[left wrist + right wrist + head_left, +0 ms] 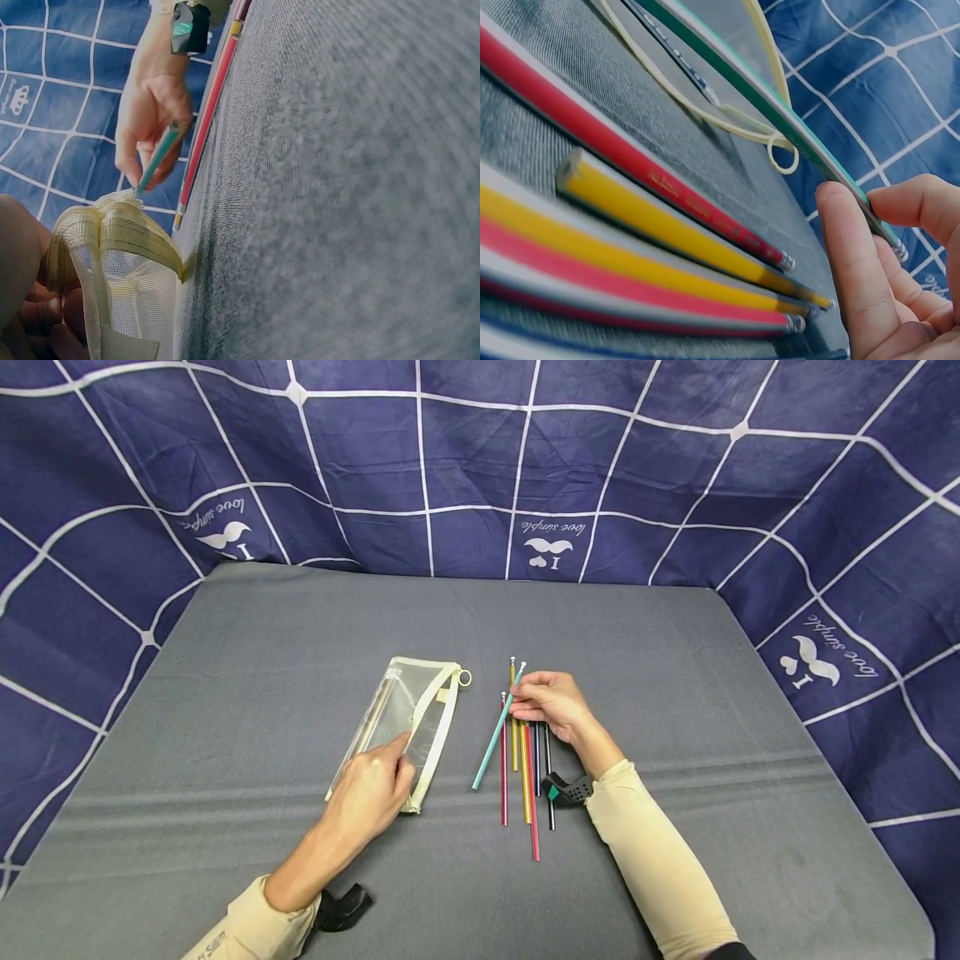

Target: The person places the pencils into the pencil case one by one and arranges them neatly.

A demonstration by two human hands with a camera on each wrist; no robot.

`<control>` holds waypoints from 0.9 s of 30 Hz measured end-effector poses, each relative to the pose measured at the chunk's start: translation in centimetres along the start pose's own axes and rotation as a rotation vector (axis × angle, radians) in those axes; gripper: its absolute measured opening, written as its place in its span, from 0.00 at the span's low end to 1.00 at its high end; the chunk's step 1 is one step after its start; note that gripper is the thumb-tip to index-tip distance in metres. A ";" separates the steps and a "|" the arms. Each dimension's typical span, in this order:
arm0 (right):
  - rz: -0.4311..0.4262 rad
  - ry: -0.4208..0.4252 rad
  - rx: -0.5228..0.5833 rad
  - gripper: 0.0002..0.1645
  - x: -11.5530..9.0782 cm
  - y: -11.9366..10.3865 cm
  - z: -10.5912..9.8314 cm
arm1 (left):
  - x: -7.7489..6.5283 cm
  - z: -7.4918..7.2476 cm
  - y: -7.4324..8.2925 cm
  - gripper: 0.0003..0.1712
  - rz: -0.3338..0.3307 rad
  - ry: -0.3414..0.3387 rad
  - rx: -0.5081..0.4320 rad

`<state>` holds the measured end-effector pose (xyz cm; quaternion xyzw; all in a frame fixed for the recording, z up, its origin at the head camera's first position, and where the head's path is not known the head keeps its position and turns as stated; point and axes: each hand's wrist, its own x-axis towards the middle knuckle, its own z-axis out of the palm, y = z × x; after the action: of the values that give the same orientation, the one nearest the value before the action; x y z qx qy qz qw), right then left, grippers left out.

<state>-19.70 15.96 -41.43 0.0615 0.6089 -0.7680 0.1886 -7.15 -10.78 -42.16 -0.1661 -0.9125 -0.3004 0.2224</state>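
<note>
My right hand [555, 703] pinches a teal pencil [491, 752] near its eraser end, between thumb and fingertips. The pencil slants down towards the left, and its unsharpened end points at the pouch side in the head view. My left hand [371, 787] holds the long zipped edge of a see-through pencil pouch [408, 687] with cream trim, index finger stretched along the zip. In the left wrist view the pouch's mesh end [142, 300] bulges up beside curled fingers. A dark pencil [676, 58] lies within the pouch's outline in the right wrist view.
Several loose pencils lie roughly side by side under and near the right hand: a red pencil [505, 785], a yellow pencil [514, 747], a pink-red pencil [535, 835] and a black pencil [552, 814] among them. Blue checked cloth [480, 460] hangs behind the grey tabletop [337, 618].
</note>
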 end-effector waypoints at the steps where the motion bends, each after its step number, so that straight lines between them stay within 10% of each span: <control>1: 0.000 -0.003 0.000 0.07 0.0 0.0 0.1 | 0.0 0.0 0.0 0.20 -0.001 -0.001 0.000; 27: -0.031 -0.034 0.010 0.08 0.3 0.5 4.5 | 0.1 -0.1 -0.1 0.21 0.017 0.007 0.008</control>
<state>-19.21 11.53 -40.83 0.0398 0.6026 -0.7748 0.1868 -7.20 -10.86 -42.11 -0.1720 -0.9115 -0.2954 0.2288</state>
